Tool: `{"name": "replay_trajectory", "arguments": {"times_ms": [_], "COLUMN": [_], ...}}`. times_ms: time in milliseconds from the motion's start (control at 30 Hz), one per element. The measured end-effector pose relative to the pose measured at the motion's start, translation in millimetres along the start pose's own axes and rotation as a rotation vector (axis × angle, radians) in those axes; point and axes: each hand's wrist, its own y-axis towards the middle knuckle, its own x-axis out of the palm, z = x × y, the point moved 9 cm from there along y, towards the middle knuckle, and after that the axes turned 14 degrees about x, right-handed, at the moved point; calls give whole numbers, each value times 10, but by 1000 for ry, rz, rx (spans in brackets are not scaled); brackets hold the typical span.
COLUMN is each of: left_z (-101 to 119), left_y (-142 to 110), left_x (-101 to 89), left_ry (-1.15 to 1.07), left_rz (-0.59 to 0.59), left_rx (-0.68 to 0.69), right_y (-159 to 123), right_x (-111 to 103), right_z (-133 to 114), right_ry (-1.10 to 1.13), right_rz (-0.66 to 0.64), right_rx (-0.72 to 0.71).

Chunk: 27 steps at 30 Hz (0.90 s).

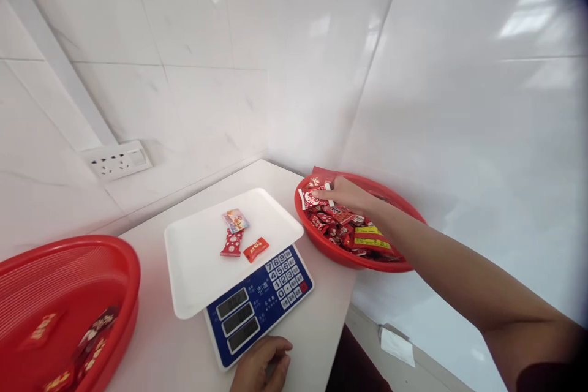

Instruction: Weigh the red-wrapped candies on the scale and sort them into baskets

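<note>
My right hand (346,194) is over the far left part of a red basket (331,253) full of wrapped sweets. Its fingers are closed on a red-and-white candy packet (316,196). Just below lie many red wrapped candies (337,229), some with yellow labels. My left hand (264,364) rests at the front edge of a blue-and-white digital scale (257,309), fingers loosely bent, with nothing visible in it. On the scale's white tray (197,257) lie a pale multicoloured packet (236,220), a dotted red packet (232,243) and a small orange-red packet (256,249).
At the left stands another red basket (131,275) with a few packets inside. The white table (156,343) meets tiled walls, and a power socket (117,161) sits on the left wall. A white paper (397,346) lies on the floor.
</note>
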Motion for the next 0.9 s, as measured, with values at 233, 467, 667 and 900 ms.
{"name": "replay_trajectory", "arguments": {"times_ms": [233, 467, 667, 900], "left_z": [103, 157, 168, 198], "left_y": [8, 15, 12, 12], "left_x": [-9, -33, -30, -30], "left_ry": [-13, -38, -59, -56], "left_rz": [-132, -154, -178, -199], "left_rx": [-88, -146, -162, -161], "right_y": [161, 93, -184, -439], "right_x": [1027, 1150, 1432, 1143], "right_z": [-206, -392, -485, -320], "right_ry": [28, -243, -650, -931], "right_rz": [-292, -118, -60, 92], "right_rx": [17, -158, -477, -499]}}
